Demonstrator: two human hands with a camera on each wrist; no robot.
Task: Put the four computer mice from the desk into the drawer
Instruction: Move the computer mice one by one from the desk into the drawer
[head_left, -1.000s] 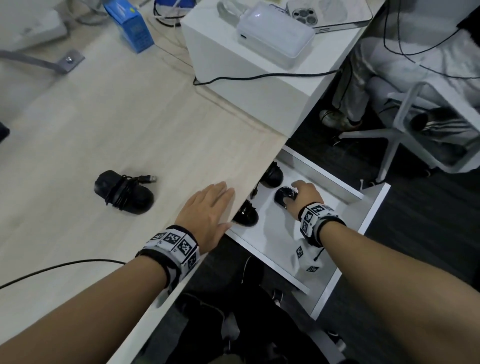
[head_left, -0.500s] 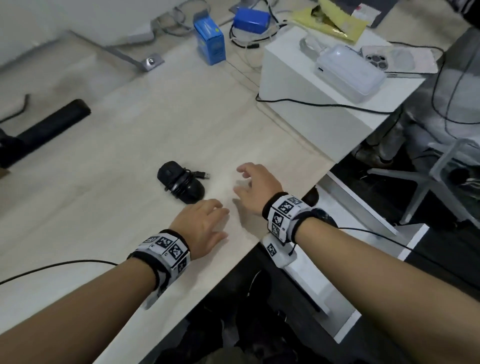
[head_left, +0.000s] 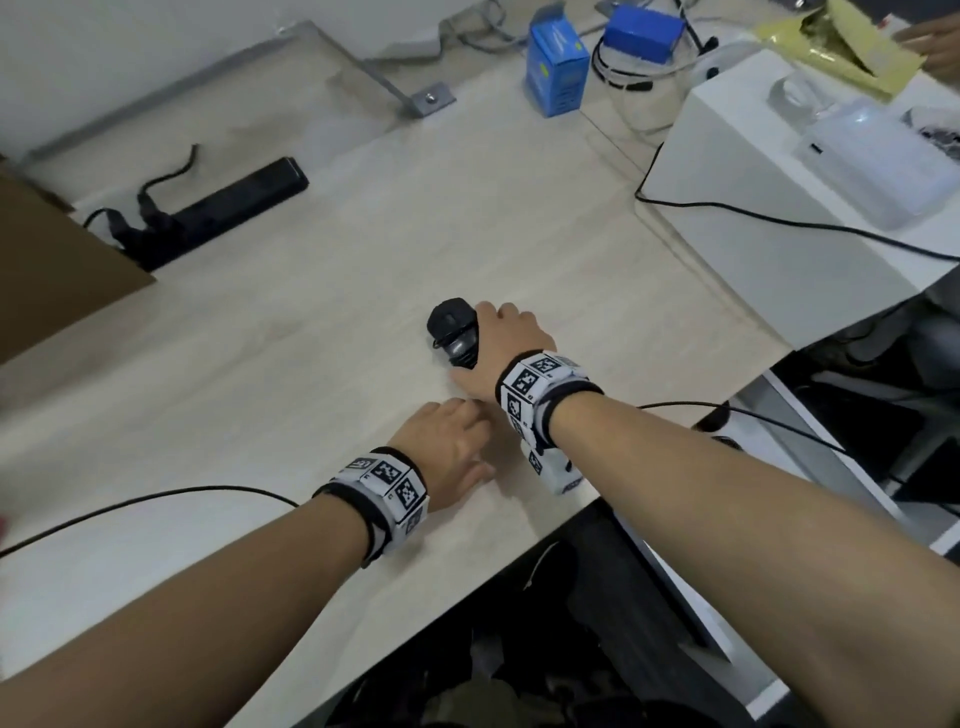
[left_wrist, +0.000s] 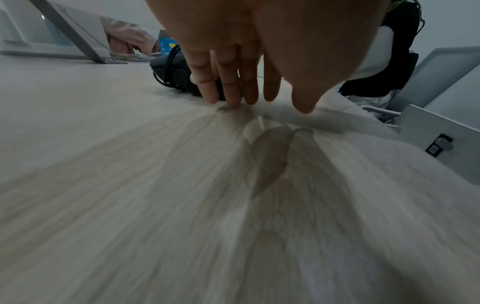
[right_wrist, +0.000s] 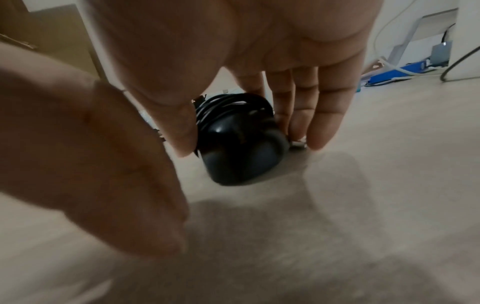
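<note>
One black mouse (head_left: 451, 325) with its cable wound round it lies on the light wooden desk (head_left: 311, 389). My right hand (head_left: 511, 343) lies over its rear. In the right wrist view the fingers (right_wrist: 327, 115) come down fairly straight on both sides of the mouse (right_wrist: 241, 148), and the thumb (right_wrist: 103, 164) stays apart from it. My left hand (head_left: 452, 447) rests flat on the desk just behind, its fingers (left_wrist: 233, 82) straight and holding nothing. A strip of the white drawer (head_left: 779, 400) shows at the right; its inside is hidden.
A white box (head_left: 779, 249) carrying a white power bank (head_left: 872, 166) stands at the back right, with a black cable across its side. A black power strip (head_left: 218, 208), two blue boxes (head_left: 556, 67) and a brown cardboard box (head_left: 52, 270) lie further back.
My right hand left the drawer, crossed over the desk and came down on the mouse. My left hand drew back a little from the desk edge. The view swung left, away from the drawer.
</note>
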